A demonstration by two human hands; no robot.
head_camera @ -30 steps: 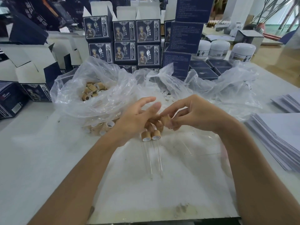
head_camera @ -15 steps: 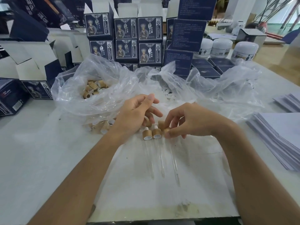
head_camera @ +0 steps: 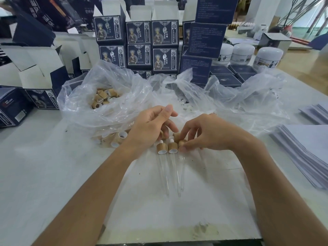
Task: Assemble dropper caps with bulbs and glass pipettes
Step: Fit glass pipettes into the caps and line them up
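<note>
Now, head view: our right hand [head_camera: 208,134] pinches third dropper cap [head_camera: 182,143] with curled fingers, setting it beside two finished droppers [head_camera: 167,148] on worktop [head_camera: 53,174]. Our left hand [head_camera: 150,128] hovers above, fingers loosely spread, holding nothing we can see. Glass pipettes [head_camera: 170,174] point toward us. We judge them light, slippery, brittle; hold by wooden collar, never by glass.

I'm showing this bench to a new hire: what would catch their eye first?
Probably the two hands at centre: the right hand pinches a bamboo-coloured cap beside two finished droppers lying with glass pipettes toward the viewer. Behind the left hand, a clear bag of loose caps; further back, stacked dark blue boxes.
</note>
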